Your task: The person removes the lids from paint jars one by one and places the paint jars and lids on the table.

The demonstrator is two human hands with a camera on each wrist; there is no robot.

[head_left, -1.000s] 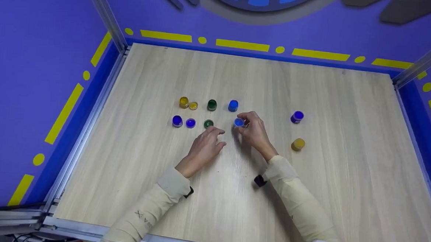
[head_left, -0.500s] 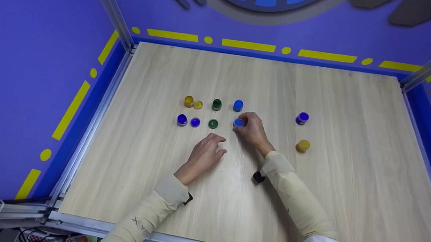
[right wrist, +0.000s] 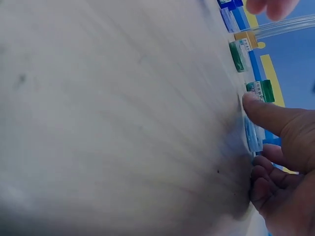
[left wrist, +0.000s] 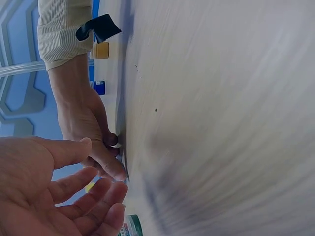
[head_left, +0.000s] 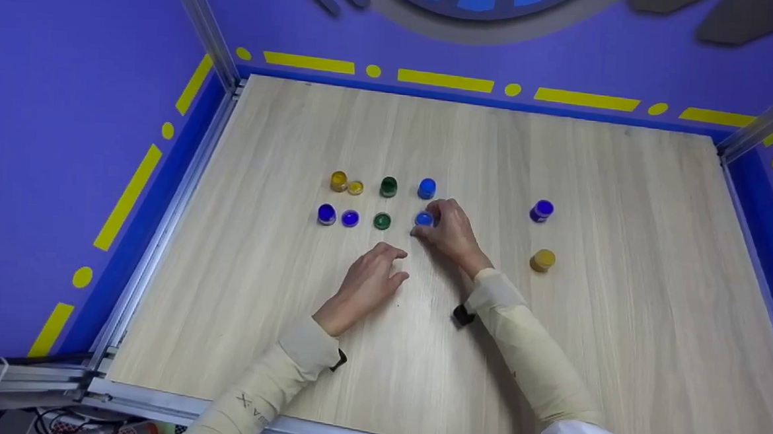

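Observation:
My right hand (head_left: 455, 234) has its thumb and fingertips around a small light blue jar (head_left: 424, 219) standing on the wooden table (head_left: 604, 361). In the right wrist view the jar looks low and clear-walled, between thumb and index finger. My left hand (head_left: 367, 279) hovers with loosely bent fingers and holds nothing, just in front of a small green jar (head_left: 382, 221). Behind the right hand stands a taller bright blue jar (head_left: 427, 188). A dark green jar (head_left: 388, 187) is to its left.
Two yellow jars, one taller (head_left: 339, 181) and one low (head_left: 355, 187), stand at the back left. A purple jar (head_left: 326, 214) and a low purple one (head_left: 350, 218) are in front of them. Further right are another purple jar (head_left: 541, 210) and a yellow jar (head_left: 542, 260).
My left hand has drawn back from the low green jar and stays free. The light blue jar has shifted slightly left with my right hand, and more of it shows.

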